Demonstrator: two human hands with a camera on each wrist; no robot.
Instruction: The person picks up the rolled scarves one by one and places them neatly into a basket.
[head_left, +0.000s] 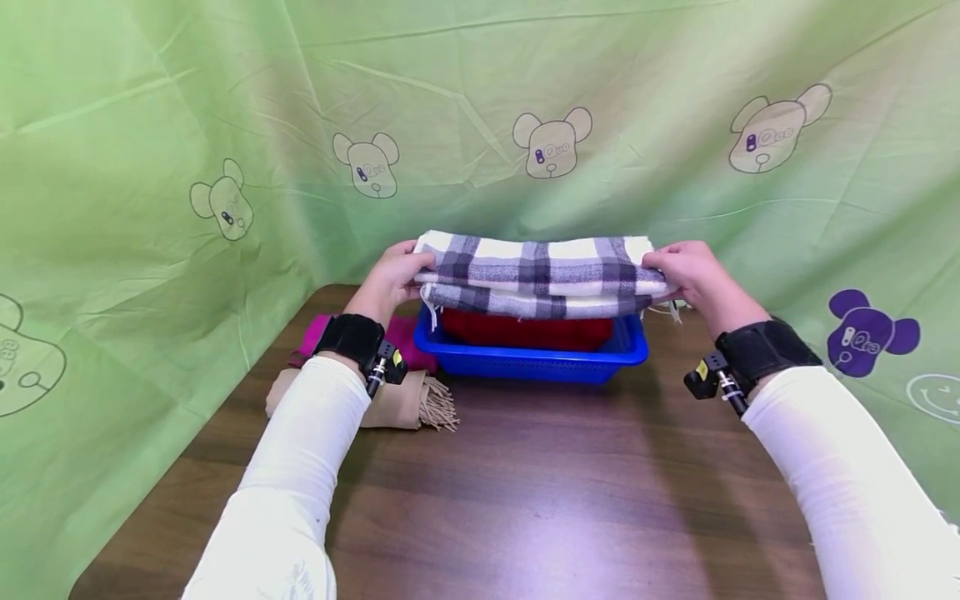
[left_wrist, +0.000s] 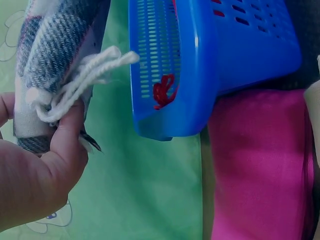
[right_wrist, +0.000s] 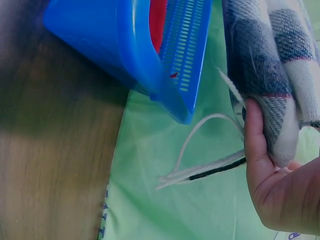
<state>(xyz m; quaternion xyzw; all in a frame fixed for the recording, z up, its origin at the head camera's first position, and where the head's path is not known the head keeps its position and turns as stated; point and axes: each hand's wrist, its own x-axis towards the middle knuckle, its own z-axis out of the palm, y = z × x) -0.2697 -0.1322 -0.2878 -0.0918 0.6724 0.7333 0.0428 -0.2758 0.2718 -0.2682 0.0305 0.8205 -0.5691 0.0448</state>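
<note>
A folded plaid scarf [head_left: 536, 271], white with grey and dark checks and fringed ends, is held up level between both hands. My left hand [head_left: 397, 273] grips its left end, and in the left wrist view white fringe hangs over the thumb. At the other end, my right hand [head_left: 686, 271] grips the folded layers, with loose fringe strands dangling in the right wrist view. Beneath and behind the scarf stands a blue plastic basket [head_left: 525, 365] with perforated sides. Red fabric [head_left: 525, 331] lies inside it, partly hidden by the scarf.
Left of the basket lies a folded magenta cloth [left_wrist: 260, 165]. A beige fringed scarf [head_left: 401, 402] sits in front of it, partly behind my left forearm. The brown wooden table [head_left: 525, 483] meets a green curtain [head_left: 465, 100] at the back.
</note>
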